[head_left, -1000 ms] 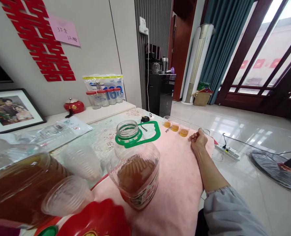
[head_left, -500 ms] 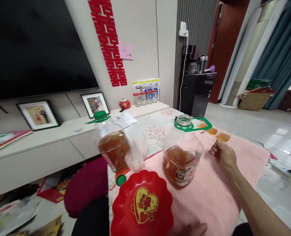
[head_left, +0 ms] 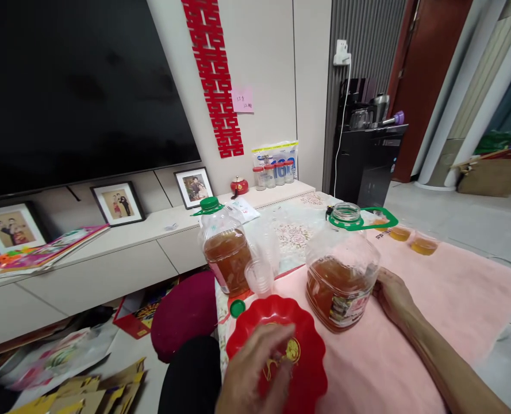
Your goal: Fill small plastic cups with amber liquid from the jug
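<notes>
My left hand (head_left: 259, 368), smeared by motion, hovers over the red scalloped plate (head_left: 313, 374) with its thumb and fingers apart. My right hand (head_left: 392, 296) is at the right side of a clear plastic jug (head_left: 339, 287) part full of brown liquid. Its fingertips are hidden behind the jug, so a grip does not show. This jug has an uncapped mouth and a green carry handle (head_left: 380, 217). To its left stands a second jug (head_left: 227, 259) with a green cap on. Clear plastic cups (head_left: 259, 276) and a loose green cap (head_left: 237, 309) are near the plate.
Several cups of amber liquid (head_left: 423, 246) stand on the pink cloth (head_left: 453, 293) at the right. Red-lidded glass jars (head_left: 270, 176) and framed photos (head_left: 193, 188) line the cabinet. A maroon stool (head_left: 181, 316) is at the table's left.
My right hand has moved from the amber cups to the open jug's side. My left hand has risen from the table edge over the red plate. The view has turned right to left.
</notes>
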`<action>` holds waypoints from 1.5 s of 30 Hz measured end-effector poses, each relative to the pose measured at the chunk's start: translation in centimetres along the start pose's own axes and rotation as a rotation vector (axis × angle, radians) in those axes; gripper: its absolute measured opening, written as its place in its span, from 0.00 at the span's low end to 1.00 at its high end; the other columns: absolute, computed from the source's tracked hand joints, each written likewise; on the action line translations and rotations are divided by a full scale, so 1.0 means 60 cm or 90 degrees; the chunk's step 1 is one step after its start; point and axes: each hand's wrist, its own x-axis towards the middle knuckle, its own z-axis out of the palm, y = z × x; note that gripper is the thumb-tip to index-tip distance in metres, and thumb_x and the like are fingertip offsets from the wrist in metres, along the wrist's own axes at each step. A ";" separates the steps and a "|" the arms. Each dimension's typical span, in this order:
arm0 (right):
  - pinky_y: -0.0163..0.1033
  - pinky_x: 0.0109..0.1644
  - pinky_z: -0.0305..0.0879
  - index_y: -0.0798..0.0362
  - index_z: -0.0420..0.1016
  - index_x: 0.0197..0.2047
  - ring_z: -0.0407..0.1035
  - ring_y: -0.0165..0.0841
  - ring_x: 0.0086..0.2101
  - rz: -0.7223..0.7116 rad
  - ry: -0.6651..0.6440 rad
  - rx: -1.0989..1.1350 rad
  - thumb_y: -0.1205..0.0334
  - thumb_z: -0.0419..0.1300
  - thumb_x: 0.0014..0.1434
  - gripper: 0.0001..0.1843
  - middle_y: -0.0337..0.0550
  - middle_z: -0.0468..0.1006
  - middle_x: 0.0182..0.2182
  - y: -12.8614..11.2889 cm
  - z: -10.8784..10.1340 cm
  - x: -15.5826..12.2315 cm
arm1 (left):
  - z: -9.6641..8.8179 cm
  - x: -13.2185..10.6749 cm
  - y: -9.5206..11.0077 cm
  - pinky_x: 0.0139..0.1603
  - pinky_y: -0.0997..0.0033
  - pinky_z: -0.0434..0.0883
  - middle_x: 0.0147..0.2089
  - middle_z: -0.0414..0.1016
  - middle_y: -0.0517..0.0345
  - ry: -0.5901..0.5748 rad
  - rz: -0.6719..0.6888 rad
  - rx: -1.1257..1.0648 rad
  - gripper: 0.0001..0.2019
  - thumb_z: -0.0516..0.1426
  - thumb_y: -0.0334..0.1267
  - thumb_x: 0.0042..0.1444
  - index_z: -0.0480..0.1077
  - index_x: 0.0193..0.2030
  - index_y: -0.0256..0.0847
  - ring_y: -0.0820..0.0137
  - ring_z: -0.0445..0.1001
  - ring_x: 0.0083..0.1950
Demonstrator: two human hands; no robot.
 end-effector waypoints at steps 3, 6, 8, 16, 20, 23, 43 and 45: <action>0.36 0.22 0.66 0.50 0.73 0.21 0.66 0.31 0.19 -0.007 -0.002 0.003 0.47 0.79 0.44 0.22 0.36 0.73 0.16 0.005 0.001 0.002 | -0.062 0.050 -0.026 0.57 0.89 0.73 0.53 0.82 0.63 0.054 0.111 0.162 0.16 0.57 0.30 0.68 0.74 0.59 0.49 0.81 0.81 0.53; 0.36 0.23 0.66 0.50 0.74 0.21 0.66 0.31 0.20 -0.010 -0.003 0.006 0.47 0.79 0.43 0.22 0.36 0.73 0.17 0.007 0.003 0.001 | -0.078 0.089 -0.058 0.55 0.81 0.76 0.51 0.79 0.54 0.031 0.164 0.287 0.12 0.53 0.30 0.70 0.74 0.55 0.40 0.76 0.80 0.52; 0.36 0.24 0.66 0.51 0.75 0.22 0.66 0.31 0.20 -0.009 -0.004 0.007 0.47 0.79 0.43 0.21 0.37 0.74 0.17 0.007 0.003 0.000 | -0.074 0.108 -0.081 0.54 0.71 0.78 0.52 0.78 0.49 -0.013 0.169 0.343 0.13 0.51 0.30 0.70 0.74 0.55 0.37 0.70 0.79 0.52; 0.37 0.26 0.68 0.52 0.76 0.25 0.68 0.31 0.22 -0.004 -0.015 -0.004 0.45 0.80 0.42 0.23 0.38 0.75 0.18 0.010 -0.003 0.003 | -0.066 0.158 -0.095 0.54 0.47 0.72 0.56 0.77 0.45 -0.232 0.033 0.452 0.15 0.50 0.31 0.68 0.77 0.51 0.37 0.52 0.71 0.56; 0.37 0.27 0.68 0.51 0.75 0.23 0.68 0.31 0.21 0.004 -0.034 -0.013 0.44 0.80 0.44 0.24 0.38 0.75 0.18 0.009 -0.003 0.003 | -0.064 0.180 -0.083 0.52 0.49 0.68 0.49 0.77 0.46 -0.333 -0.024 0.502 0.12 0.52 0.33 0.67 0.78 0.43 0.36 0.52 0.69 0.53; 0.37 0.27 0.67 0.50 0.74 0.21 0.67 0.30 0.21 0.006 -0.042 -0.017 0.42 0.80 0.44 0.25 0.37 0.74 0.18 0.006 -0.001 0.001 | -0.063 0.188 -0.082 0.52 0.50 0.66 0.49 0.77 0.46 -0.366 -0.043 0.529 0.13 0.51 0.33 0.68 0.77 0.41 0.35 0.53 0.68 0.54; 0.37 0.27 0.65 0.49 0.75 0.22 0.66 0.31 0.21 0.008 -0.057 -0.027 0.40 0.79 0.43 0.25 0.36 0.73 0.18 0.001 0.003 -0.003 | -0.081 0.196 -0.091 0.51 0.58 0.66 0.42 0.76 0.51 -0.339 0.001 0.485 0.14 0.51 0.36 0.70 0.74 0.36 0.37 0.61 0.68 0.48; 0.37 0.27 0.65 0.49 0.75 0.21 0.65 0.30 0.22 0.005 -0.059 -0.027 0.41 0.79 0.43 0.25 0.36 0.73 0.18 0.001 0.003 -0.003 | -0.083 0.194 -0.096 0.49 0.59 0.67 0.41 0.76 0.51 -0.307 0.025 0.477 0.13 0.52 0.35 0.70 0.75 0.36 0.37 0.62 0.68 0.46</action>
